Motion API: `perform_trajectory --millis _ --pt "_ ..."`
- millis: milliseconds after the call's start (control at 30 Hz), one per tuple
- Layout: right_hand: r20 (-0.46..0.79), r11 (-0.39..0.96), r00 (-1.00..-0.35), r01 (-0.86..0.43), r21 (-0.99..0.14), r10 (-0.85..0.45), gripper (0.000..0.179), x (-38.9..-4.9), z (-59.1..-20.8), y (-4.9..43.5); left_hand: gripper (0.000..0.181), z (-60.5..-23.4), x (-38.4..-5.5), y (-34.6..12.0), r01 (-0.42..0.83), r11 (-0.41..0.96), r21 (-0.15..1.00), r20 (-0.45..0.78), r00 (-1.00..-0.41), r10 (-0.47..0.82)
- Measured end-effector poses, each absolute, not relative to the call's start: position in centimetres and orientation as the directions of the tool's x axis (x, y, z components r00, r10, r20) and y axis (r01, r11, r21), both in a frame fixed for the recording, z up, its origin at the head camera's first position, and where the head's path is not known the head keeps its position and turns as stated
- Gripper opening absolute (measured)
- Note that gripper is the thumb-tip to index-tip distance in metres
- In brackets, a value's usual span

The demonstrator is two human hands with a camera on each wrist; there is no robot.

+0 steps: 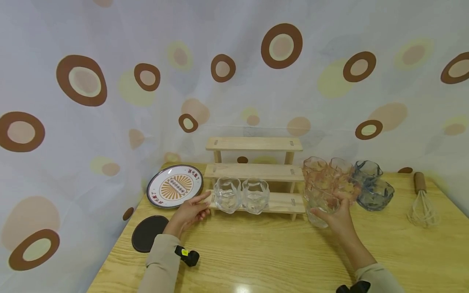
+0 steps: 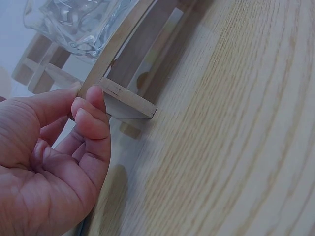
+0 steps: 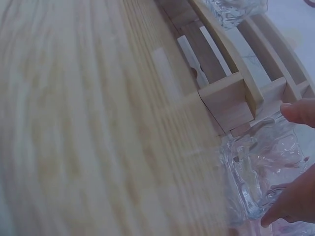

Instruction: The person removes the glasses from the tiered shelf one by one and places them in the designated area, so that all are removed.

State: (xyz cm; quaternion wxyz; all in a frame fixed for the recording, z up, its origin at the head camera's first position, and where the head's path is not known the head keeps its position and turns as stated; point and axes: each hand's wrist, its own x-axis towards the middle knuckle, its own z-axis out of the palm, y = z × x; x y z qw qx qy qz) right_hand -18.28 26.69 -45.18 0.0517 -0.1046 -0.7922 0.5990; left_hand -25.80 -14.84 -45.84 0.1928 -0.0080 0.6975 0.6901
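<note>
A three-step wooden rack [image 1: 253, 171] stands at the back of the table. On its lowest step sit two clear faceted glasses, a left glass [image 1: 228, 197] and a right glass [image 1: 255, 197]. My left hand [image 1: 188, 213] pinches the left end of that step between thumb and fingers, seen close up in the left wrist view along the shelf edge [image 2: 114, 56]. Just right of the rack, my right hand [image 1: 340, 219] holds another clear glass [image 1: 319, 207], thumb on its near left side and fingers around the right. In the right wrist view this glass [image 3: 256, 169] is beside the rack's end.
Behind the right hand stand several pink glasses [image 1: 315, 165], with two blue glasses [image 1: 375, 195] beside them. A whisk [image 1: 421, 203] lies at the far right. On the left are a patterned plate [image 1: 157, 191] and a dark round coaster [image 1: 148, 234]. A spotted curtain hangs behind.
</note>
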Motion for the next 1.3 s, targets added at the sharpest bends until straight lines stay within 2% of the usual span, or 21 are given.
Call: perform_trajectory --millis 433,733,933,1067,1300 --pt "-0.053 0.278 -0.983 0.102 -0.955 0.179 0.095 -18.1 -45.0 26.7 0.048 -46.0 -25.8 -14.8 -0.287 0.042 0.957 -0.288 -0.927 0.239" --pt "-0.069 0.304 -0.984 0.117 -0.945 0.164 0.111 -18.1 -45.1 26.7 0.048 -46.2 -25.7 -14.9 -0.280 0.053 0.958 -0.285 -0.926 0.250" --pt "0.079 0.366 -0.965 0.018 -0.930 0.250 0.107 -17.7 -44.0 26.4 0.049 -46.4 -25.8 -15.0 -0.281 0.058 0.958 -0.287 -0.923 0.256" --pt "0.206 0.370 -0.941 -0.097 -0.924 0.269 0.103 -17.7 -42.5 25.9 0.048 -46.3 -25.8 -14.9 -0.289 0.052 0.956 -0.293 -0.925 0.243" --pt "0.290 0.310 -0.941 -0.227 -0.923 0.174 0.097 -17.6 -40.1 23.3 0.048 -45.9 -25.9 -14.9 -0.288 0.051 0.956 -0.292 -0.926 0.241"
